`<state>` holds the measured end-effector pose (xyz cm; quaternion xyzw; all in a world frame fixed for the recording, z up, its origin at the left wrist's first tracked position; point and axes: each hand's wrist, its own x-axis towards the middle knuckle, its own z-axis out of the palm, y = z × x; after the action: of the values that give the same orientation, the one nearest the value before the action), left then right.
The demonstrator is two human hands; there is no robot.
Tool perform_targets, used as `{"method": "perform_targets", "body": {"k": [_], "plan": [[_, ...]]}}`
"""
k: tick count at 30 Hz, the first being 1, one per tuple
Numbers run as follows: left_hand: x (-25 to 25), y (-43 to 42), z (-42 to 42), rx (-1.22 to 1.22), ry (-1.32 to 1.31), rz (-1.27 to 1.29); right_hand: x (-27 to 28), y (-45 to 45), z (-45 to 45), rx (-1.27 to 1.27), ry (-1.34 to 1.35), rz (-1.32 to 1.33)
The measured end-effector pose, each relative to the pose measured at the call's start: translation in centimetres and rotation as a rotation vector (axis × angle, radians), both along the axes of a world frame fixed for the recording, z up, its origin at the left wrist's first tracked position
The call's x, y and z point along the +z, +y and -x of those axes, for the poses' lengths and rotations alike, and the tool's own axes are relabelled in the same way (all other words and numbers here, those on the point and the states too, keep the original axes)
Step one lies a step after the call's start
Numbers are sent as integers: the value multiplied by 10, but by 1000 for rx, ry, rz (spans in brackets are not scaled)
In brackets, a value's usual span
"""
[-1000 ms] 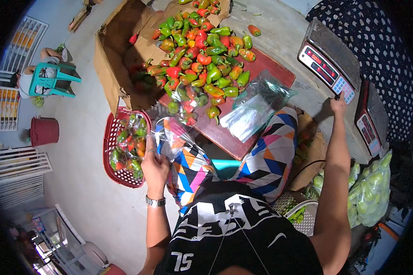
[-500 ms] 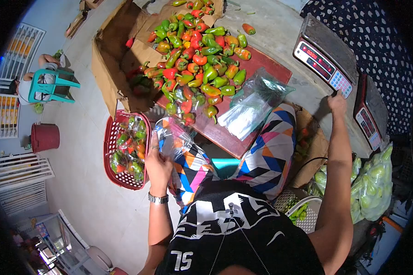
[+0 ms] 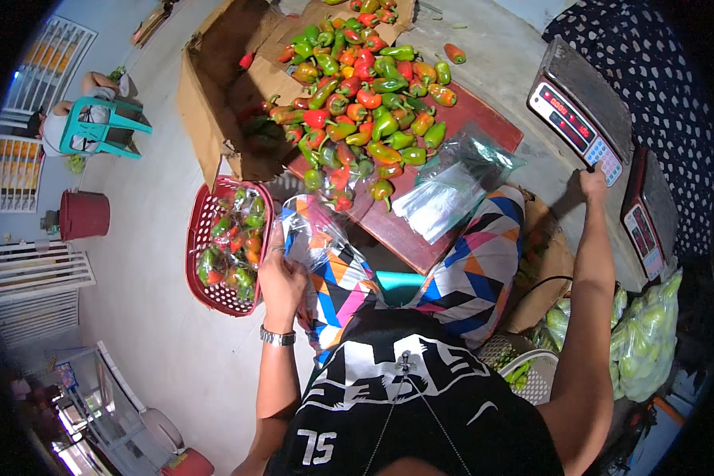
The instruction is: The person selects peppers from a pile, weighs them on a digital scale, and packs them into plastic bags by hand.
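My left hand (image 3: 282,276) is closed on the edge of a clear plastic bag (image 3: 319,232) over my left thigh. The bag reaches toward plastic-covered peppers (image 3: 339,176) at the board's near edge; where one ends and the other begins I cannot tell. At far right, my right hand (image 3: 593,182) reaches the keypad of a digital scale (image 3: 567,119) with a finger out, holding nothing. The scale's red digits are lit and its plate (image 3: 591,75) bears nothing. A heap of red and green peppers (image 3: 365,87) spreads over the red board (image 3: 484,111).
A stack of clear bags (image 3: 444,198) lies on the board. Left of my hand stands a red basket (image 3: 202,274) with bagged peppers. A cardboard box (image 3: 206,103) lies open behind it. A second scale (image 3: 646,230) and bagged green produce (image 3: 646,341) are at right. Someone sits on a green chair (image 3: 95,127).
The whole view has shifted slightly right and down. My left hand still grips the plastic bag, and my right hand remains at the scale's keypad.
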<state>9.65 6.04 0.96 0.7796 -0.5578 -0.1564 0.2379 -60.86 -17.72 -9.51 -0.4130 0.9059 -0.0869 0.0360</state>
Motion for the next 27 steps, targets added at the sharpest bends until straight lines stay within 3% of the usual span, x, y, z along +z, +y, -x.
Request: {"method": "perform_targets", "body": {"k": [5,9,12,13,14,15,16,17,18,20,21,24,25,27], "plan": [[-14,3,-11,-29,-4,-34,-17,-7,23,21,48,26],[-13,-1,-3,14,82,-18,7,-8,-64,68,105,325],[-21,-6,6,-26,106,-40,15,-20,-164,393,-6,668],[-32,-3,5,-38,119,-20,-3,-32,-185,474,-84,725],[-36,-1,5,-40,107,-2,-1,-35,-220,548,-58,766],[-39,0,5,-39,94,19,16,-32,-262,585,-215,712],[-31,-1,9,-5,106,-6,17,-33,-292,711,-358,735],[-22,-1,13,28,117,-31,21,-31,-322,876,-317,810],[-25,3,7,58,116,7,33,-25,-353,943,-498,765],[-34,20,-12,121,114,78,26,-24,-395,1157,-469,719],[-19,18,-15,122,121,339,26,-21,-411,1191,-389,595],[9,30,-61,316,-90,502,23,-22,-440,1309,-145,459],[31,33,-70,433,0,434,21,-25,-444,1302,-126,370],[50,37,-88,485,16,531,21,-31,-450,1300,-89,310]]}}
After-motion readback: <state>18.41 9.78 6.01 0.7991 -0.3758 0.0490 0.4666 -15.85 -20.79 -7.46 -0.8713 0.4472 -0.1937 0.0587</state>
